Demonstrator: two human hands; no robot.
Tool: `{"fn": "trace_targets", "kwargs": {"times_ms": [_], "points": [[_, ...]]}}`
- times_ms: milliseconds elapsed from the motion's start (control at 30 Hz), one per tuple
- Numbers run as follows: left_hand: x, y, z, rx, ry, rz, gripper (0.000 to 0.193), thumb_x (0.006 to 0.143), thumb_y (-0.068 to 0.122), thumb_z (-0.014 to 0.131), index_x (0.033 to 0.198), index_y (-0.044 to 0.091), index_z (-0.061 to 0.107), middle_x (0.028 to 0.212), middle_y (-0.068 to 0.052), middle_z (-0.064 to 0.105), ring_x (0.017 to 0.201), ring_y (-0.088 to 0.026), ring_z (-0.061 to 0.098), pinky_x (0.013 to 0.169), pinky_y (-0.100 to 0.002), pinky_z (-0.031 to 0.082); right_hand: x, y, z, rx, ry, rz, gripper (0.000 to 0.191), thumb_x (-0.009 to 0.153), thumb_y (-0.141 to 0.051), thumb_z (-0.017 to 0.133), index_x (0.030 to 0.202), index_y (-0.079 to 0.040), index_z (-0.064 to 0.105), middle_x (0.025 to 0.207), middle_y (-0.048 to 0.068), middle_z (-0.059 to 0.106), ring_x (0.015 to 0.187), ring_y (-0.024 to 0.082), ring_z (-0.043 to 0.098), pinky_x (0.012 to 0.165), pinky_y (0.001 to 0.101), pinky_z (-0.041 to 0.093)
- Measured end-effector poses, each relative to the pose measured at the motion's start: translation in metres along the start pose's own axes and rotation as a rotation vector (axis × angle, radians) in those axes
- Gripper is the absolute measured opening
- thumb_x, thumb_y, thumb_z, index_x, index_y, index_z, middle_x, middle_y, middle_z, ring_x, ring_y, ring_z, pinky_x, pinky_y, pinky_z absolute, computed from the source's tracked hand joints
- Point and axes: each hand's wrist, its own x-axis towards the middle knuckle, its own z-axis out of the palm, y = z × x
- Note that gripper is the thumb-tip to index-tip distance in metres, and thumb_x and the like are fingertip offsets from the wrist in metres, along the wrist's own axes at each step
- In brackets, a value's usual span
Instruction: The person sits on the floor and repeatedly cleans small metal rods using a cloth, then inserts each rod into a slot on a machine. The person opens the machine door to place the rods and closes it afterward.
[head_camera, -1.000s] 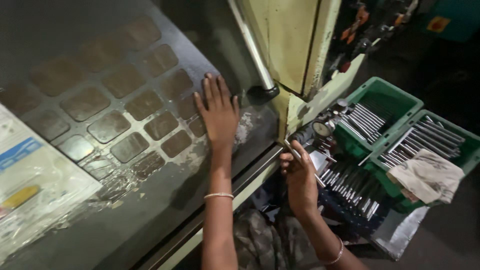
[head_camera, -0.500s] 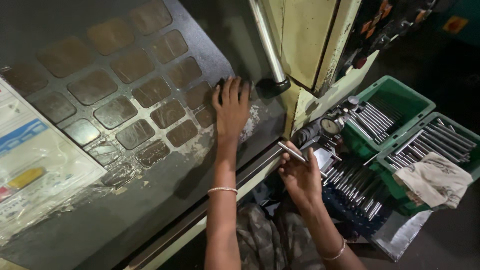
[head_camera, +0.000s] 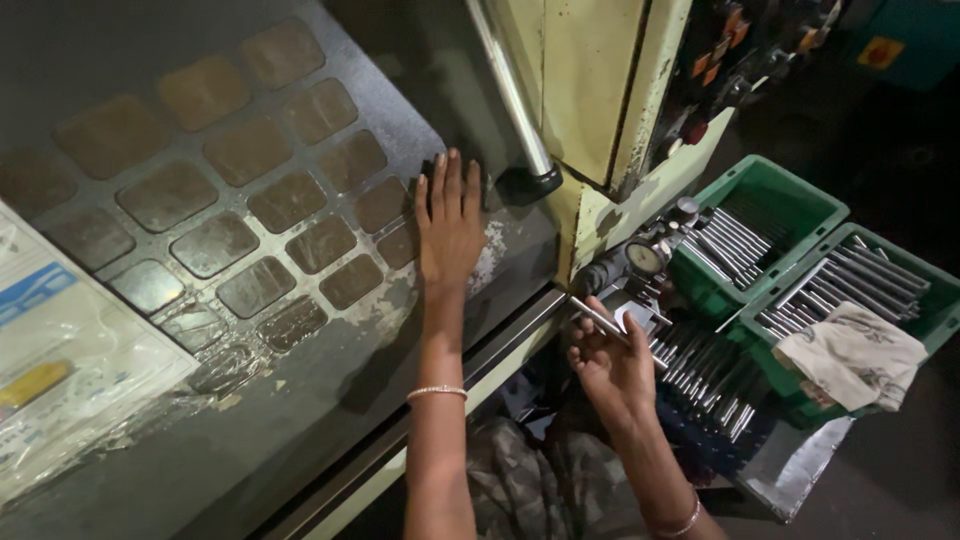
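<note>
The person's left hand (head_camera: 449, 225) lies flat, palm down and fingers spread together, on the dark grey metal machine table (head_camera: 330, 400), at the edge of a grid of worn brown rectangular pads (head_camera: 250, 215); it grips nothing. A thin beaded bracelet (head_camera: 436, 392) circles that wrist.

The right hand (head_camera: 612, 362) is held low beside the table's front edge, fingers curled and pinching a slim silver metal rod (head_camera: 598, 318) that points up and to the left. Just beyond the rod's tip stands a round dial gauge with a white face (head_camera: 646, 259), fixed near the cream-painted machine column (head_camera: 585, 90).

Below and right of that hand lies a loose heap of similar steel rods (head_camera: 700, 375). Further right sit two green plastic crates (head_camera: 800, 205) with more rods laid in rows, and a crumpled off-white rag (head_camera: 853, 355) is draped over the nearer one. At the far left a clear plastic sleeve with papers (head_camera: 70, 350) rests on the table.
</note>
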Motion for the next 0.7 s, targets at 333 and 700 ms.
{"fn": "trace_targets", "kwargs": {"times_ms": [333,700], "points": [[-0.001,0.003,-0.003,-0.032,0.072,-0.005,0.063,0.109,0.032,0.055,0.162,0.004,0.034,0.17,-0.017,0.026,0.158,-0.028,0.025,0.129,-0.052,0.02,-0.003,0.002,-0.003,-0.003,0.019,0.004,0.058,0.103,-0.046,0.048,0.142,-0.005,0.06,0.098,0.005,0.069,0.092,0.016,0.063,0.082,0.0338,0.051],[0.015,0.036,-0.048,-0.728,0.198,-0.44,0.056,0.116,0.043,0.041,0.161,0.01,0.039,0.162,-0.017,0.041,0.153,-0.028,0.039,0.129,-0.045,0.036,-0.075,-0.032,0.0,-0.045,-0.008,-0.024,0.055,0.101,-0.04,0.054,0.14,-0.003,0.061,0.097,0.004,0.066,0.091,0.015,0.06,0.082,0.0329,0.049]]}}
